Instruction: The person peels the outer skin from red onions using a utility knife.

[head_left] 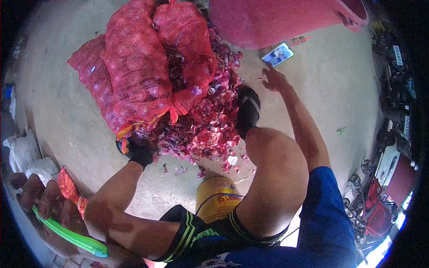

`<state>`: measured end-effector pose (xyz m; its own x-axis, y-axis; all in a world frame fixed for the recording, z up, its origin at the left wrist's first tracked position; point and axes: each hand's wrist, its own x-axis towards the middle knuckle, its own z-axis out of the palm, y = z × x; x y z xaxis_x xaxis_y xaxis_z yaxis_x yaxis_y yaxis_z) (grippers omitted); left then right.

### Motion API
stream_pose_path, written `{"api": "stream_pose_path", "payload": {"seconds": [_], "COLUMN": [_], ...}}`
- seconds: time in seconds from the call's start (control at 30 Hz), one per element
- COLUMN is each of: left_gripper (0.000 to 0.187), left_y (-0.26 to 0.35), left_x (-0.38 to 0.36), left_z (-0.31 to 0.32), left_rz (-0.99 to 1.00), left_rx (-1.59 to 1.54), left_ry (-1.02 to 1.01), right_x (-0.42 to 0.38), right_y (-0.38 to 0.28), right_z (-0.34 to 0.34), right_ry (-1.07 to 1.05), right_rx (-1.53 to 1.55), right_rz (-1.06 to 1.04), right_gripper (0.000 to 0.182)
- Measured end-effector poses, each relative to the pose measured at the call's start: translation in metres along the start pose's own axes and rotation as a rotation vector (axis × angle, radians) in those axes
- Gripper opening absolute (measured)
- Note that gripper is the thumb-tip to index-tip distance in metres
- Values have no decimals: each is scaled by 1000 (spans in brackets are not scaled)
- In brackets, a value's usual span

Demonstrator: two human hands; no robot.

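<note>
At the lower left, my left hand (57, 210) has its fingers curled round a slim bright green handle (71, 235); what kind of tool it belongs to I cannot make out. My right hand (275, 81) reaches forward, index finger stretched to the lower edge of a lit smartphone (277, 54) on the floor, thumb apart, holding nothing. Red mesh sacks of onions (136, 67) lie in front of my feet. Beside and below them spreads a heap of loose onion skins (210, 129).
A large red tub (272, 22) lies at the top. Between my legs is a yellow bucket (219, 198). White sacks (27, 154) and a red mesh bag (68, 185) sit at left; motorcycles (395, 89) and a red stroller-like item (379, 219) line the right.
</note>
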<state>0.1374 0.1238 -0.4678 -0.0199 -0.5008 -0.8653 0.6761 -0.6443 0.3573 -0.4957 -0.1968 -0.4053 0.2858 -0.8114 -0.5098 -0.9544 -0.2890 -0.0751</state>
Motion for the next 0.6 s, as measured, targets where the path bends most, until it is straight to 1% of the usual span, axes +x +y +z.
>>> {"api": "stream_pose_path", "payload": {"seconds": [0.03, 0.07, 0.1, 0.13, 0.17, 0.2, 0.23, 0.3, 0.33, 0.4, 0.43, 0.5, 0.53, 0.57, 0.6], "left_gripper": [81, 81, 82, 82, 81, 81, 79, 77, 76, 75, 78, 84, 78, 76, 75], "left_y": [0, 4, 8, 10, 13, 13, 15, 11, 8, 7, 9, 12, 13, 15, 12], "left_x": [-4, -10, -17, -15, -17, -15, -16, -13, -12, -10, -9, -13, -20, -23, -19], "left_z": [0, 10, 22, 26, 34, 32, 34, 23, 17, 9, 10, 18, 25, 34, 28], "left_rz": [-197, -266, -394, -253, -111, -112, -152, -191, -324, -455, -456, -455, -483, -496, -510], "left_rx": [-624, -953, -1248, -789, -330, -329, -472, -611, -1079, -1546, -1409, -1273, -1351, -1391, -1429], "left_ry": [-347, -521, -695, -454, -212, -212, -463, -713, -691, -638, -581, -524, -594, -630, -666], "right_x": [-1, -3, -5, -7, -9, -11, -11, -9, -10, -10, -9, -8, -10, -13, -15], "right_y": [1, 2, 2, 3, 3, 4, 3, 7, 10, 20, 22, 24, 24, 27, 27], "right_z": [-1, -5, -8, -10, -10, -11, -12, -10, -10, -3, -3, -7, -13, -21, -27], "right_ry": [0, -2, -3, -4, -7, -9, -9, -56, -55, 27, 27, 17, 16, 0, -17], "right_rx": [0, -5, -10, -11, 0, 11, 12, -47, -46, -48, -47, -66, -67, -79, -91], "right_rz": [0, -16, -32, -32, -19, -6, -6, 11, 10, -54, -56, 21, 21, 32, 44], "right_gripper": [62, 60, 59, 59, 53, 47, 47, 69, 69, 74, 74, 63, 63, 65, 68]}}
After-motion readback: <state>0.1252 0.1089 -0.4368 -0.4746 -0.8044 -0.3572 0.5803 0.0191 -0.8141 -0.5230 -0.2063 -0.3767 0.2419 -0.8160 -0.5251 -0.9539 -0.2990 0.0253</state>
